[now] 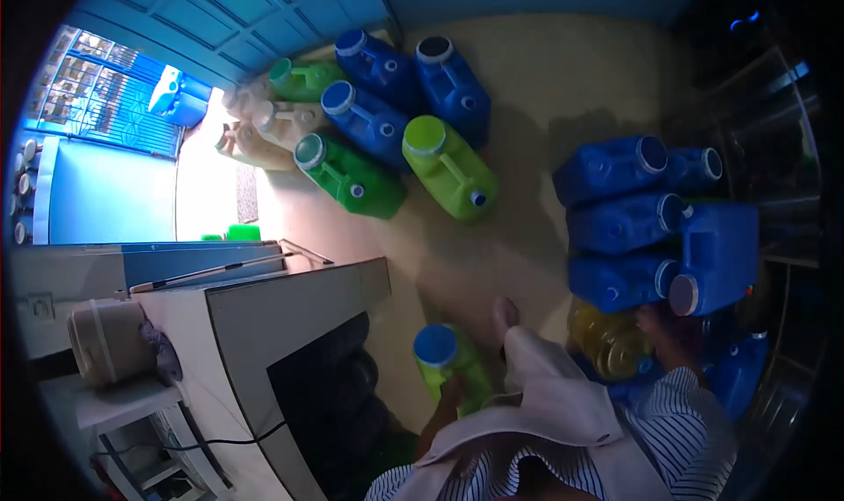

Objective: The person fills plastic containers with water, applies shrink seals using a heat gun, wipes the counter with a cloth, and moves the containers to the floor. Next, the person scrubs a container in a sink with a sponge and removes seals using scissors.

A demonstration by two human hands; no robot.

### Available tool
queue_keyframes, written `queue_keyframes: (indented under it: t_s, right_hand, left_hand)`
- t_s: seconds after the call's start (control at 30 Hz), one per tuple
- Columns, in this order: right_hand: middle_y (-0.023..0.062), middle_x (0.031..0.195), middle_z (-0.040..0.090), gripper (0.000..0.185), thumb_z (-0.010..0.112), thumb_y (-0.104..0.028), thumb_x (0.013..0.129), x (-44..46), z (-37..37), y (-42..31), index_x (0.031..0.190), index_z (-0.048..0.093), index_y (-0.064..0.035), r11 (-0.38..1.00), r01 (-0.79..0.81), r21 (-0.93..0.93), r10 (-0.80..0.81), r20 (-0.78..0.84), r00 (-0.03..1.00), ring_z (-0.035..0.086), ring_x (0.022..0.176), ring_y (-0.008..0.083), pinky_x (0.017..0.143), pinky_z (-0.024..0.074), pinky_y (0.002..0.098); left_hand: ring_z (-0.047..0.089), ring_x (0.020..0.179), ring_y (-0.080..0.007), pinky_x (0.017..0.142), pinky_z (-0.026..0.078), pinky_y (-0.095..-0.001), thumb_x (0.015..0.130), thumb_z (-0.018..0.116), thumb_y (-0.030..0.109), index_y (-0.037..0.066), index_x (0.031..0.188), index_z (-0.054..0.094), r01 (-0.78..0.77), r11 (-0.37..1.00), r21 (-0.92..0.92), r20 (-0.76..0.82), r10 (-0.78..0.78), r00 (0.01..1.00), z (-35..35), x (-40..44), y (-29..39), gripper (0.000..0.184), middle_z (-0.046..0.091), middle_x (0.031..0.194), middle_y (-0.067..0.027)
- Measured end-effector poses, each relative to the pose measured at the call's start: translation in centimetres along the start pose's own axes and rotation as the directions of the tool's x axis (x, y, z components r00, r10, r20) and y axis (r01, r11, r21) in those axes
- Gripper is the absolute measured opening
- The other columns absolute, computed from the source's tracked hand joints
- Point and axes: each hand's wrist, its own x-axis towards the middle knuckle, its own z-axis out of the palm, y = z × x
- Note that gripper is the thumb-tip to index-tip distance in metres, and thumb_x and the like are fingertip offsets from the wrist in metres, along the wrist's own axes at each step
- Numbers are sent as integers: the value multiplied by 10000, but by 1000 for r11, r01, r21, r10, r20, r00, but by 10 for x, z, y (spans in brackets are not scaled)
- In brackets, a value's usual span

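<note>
My left hand (452,394) is closed at the handle side of a lime-green jug (476,378) with a blue cap. This jug is beside my foot, its lower part hidden by my arm and clothing. My right hand (652,320) reaches down at the right, against or just beside a ribbed yellowish see-through bottle (607,341). Its fingers are too dim to make out. Close by that hand, a blue jug (719,250) with a pale cap rests beside other blue jugs (615,277).
Ahead, several blue, green and whitish jugs (365,119) crowd the tiled floor (519,246). A white counter (237,325) stands at the left, with a beige container (105,341) beyond it. Dark shelving (782,158) lines the right. Bright light enters by a doorway (207,189).
</note>
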Motion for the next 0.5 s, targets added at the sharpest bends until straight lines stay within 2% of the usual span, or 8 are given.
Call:
queue_keyframes:
  t_s: [0.07, 0.17, 0.27, 0.33, 0.37, 0.4, 0.47, 0.5]
  right_hand:
    - [56, 841, 579, 192, 587, -204, 824, -26, -4, 35, 964, 561, -75, 940, -327, 92, 327, 14, 945, 560, 711, 179, 537, 454, 327]
    - [62, 820, 585, 213, 597, -212, 817, -34, 4, 51, 966, 566, -62, 766, -615, 190, 618, 50, 785, 571, 587, 169, 417, 443, 328]
    - [65, 801, 587, 242, 593, -170, 810, -16, 7, 51, 1020, 538, -63, 656, -539, 528, 511, 214, 832, 584, 619, 186, 447, 458, 350]
    - [79, 764, 587, 219, 556, -178, 829, -20, 7, 83, 1021, 551, -71, 434, -349, 830, 237, 269, 934, 592, 633, 215, 474, 470, 374]
    - [79, 764, 587, 219, 556, -178, 829, -35, 27, 94, 1021, 551, -71, 421, -369, 829, 247, 286, 926, 592, 633, 215, 474, 470, 374]
    - [80, 736, 575, 201, 532, -216, 846, -52, 39, 100, 990, 556, -78, 767, 6, 642, 67, -90, 994, 583, 625, 227, 478, 469, 385]
    - [81, 708, 563, 202, 508, -254, 863, -69, 22, 123, 960, 560, -85, 919, 341, 196, -241, -404, 882, 574, 617, 239, 481, 468, 395]
    - [77, 685, 547, 174, 497, -250, 868, -84, 14, 145, 914, 559, -94, 442, -58, 895, 82, 24, 996, 555, 583, 230, 463, 454, 377]
  left_hand:
    - [546, 586, -200, 508, 450, -362, 801, 579, 279, 94, 787, 610, 194, 977, -89, 82, -187, 979, -11, 25, 25, 189, 556, 704, -66]
    - [538, 546, -195, 479, 435, -347, 785, 595, 277, 72, 792, 613, 172, 979, -111, -3, -173, 985, 0, 51, 85, 206, 560, 672, -63]
    - [539, 531, -193, 466, 428, -341, 779, 588, 266, 51, 800, 612, 149, 972, -179, -29, -157, 987, 21, 92, 147, 218, 562, 670, -66]
    - [529, 561, -214, 473, 431, -348, 852, 506, 544, 75, 844, 584, -52, 984, -170, 78, 66, 995, 31, 125, 170, 475, 524, 664, -64]
    - [519, 548, -212, 466, 426, -342, 847, 487, 574, 73, 897, 575, -94, 979, -182, 88, 112, 990, 23, 143, 177, 512, 529, 670, -63]
    - [509, 535, -209, 458, 421, -336, 842, 469, 605, 70, 949, 566, -143, 970, -197, 116, 167, 979, 24, 170, 185, 554, 534, 676, -62]
    - [496, 549, -197, 452, 409, -333, 845, 446, 619, 67, 1016, 539, -174, 948, -265, 146, 218, 965, 39, 191, 232, 584, 559, 748, -67]
    - [490, 546, -179, 450, 400, -328, 836, 497, 482, 76, 918, 561, -202, 945, -259, 115, 237, 965, 47, 197, 255, 418, 559, 724, -67]
